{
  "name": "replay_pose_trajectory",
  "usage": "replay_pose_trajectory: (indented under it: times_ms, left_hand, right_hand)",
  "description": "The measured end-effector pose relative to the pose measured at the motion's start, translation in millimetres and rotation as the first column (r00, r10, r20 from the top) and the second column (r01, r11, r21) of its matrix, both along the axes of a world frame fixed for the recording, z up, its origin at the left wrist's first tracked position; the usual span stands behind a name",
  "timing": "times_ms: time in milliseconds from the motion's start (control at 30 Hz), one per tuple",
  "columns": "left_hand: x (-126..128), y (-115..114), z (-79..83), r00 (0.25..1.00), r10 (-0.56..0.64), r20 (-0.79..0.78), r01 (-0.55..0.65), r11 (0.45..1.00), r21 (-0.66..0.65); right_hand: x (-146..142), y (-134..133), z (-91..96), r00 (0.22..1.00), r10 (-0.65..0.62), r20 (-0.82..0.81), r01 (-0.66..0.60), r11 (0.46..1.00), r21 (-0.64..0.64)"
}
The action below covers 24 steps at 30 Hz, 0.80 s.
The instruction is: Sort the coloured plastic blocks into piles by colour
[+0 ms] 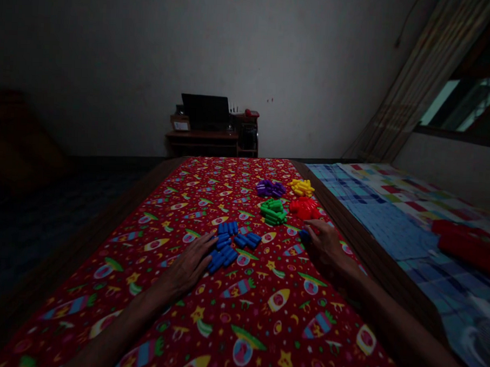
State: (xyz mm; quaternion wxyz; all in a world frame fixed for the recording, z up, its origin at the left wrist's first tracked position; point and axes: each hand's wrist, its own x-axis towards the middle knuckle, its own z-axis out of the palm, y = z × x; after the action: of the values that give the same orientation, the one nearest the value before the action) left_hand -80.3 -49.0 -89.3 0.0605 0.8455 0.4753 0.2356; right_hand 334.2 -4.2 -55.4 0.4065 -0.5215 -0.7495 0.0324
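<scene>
Now my open left hand (190,265) touches the blue pieces (226,246); a rough push may scatter them. Whether my right hand (327,244) grips, I cannot tell.

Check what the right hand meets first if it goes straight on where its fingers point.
The right hand points up-left. A lone blue piece lies at its fingertips, apparently touching. Beyond that, probably the red pile, though depth is unclear in this dim view.

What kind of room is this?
Probably a bedroom in a home, dimly lit: a checked bedsheet lies beside the rocket-print cloth, a curtain hangs by the window, and a small desk stands against the far wall.
</scene>
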Motion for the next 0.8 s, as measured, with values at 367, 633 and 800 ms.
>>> replay_pose_trajectory:
  times_ms: [367,633,800]
  left_hand:
    - [2.4,-1.5,5.2,1.000,-0.011,0.008,0.011,1.000,-0.003]
    - [1.2,-2.3,4.9,1.000,-0.023,0.002,0.023,1.000,0.001]
    - [0.8,0.2,1.7,1.000,-0.027,0.013,0.027,1.000,0.003]
  right_hand:
    - [-127.0,-26.1,-6.2,0.827,0.427,0.367,-0.418,0.902,-0.108]
    - [-94.1,-12.8,-13.3,0.858,0.264,0.441,-0.289,0.957,-0.011]
    - [-35.8,-17.6,-11.8,0.901,0.067,0.429,-0.090,0.995,0.033]
